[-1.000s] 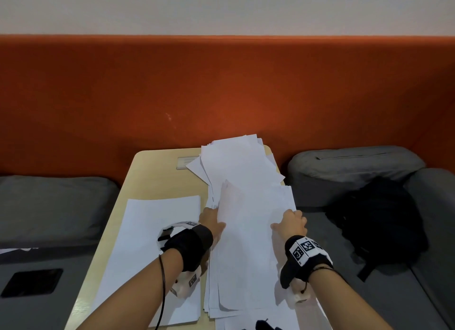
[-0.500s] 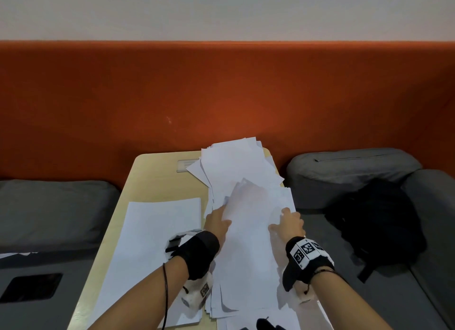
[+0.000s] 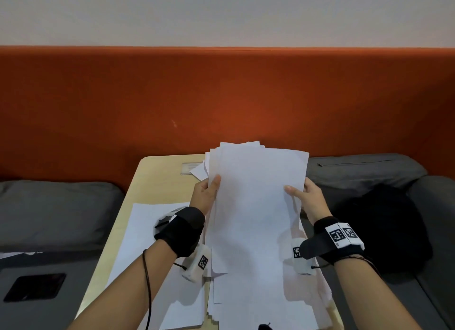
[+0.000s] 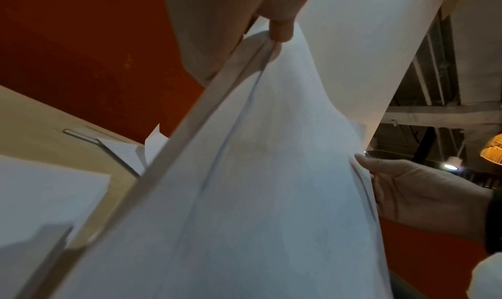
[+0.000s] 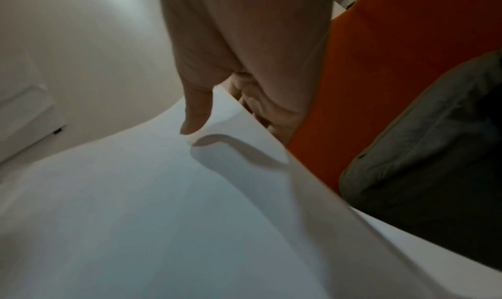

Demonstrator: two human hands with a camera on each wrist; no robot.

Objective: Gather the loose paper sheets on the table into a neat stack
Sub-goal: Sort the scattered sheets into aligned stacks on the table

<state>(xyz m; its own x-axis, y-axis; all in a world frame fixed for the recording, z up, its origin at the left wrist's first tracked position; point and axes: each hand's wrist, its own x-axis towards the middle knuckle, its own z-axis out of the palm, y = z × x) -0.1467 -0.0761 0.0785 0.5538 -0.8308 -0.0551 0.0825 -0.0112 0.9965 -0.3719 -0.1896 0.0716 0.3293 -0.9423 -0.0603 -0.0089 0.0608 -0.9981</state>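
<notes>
Above the table (image 3: 157, 182), left hand (image 3: 205, 194) and right hand (image 3: 309, 196) pinch the paper bundle (image 3: 253, 206) by its sides; its long axis points at the orange backrest (image 3: 221, 95).

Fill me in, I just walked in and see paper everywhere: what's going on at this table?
A person is gathering loose paper into one pile. The left hand and right hand grip a bundle of white sheets by its two side edges, thumbs on top, lifted off the wooden table. The bundle's edges are still uneven. More sheets lie flat on the table: a large sheet at the left and others under the bundle near the front. A black bag sits on the grey seat at the right.
</notes>
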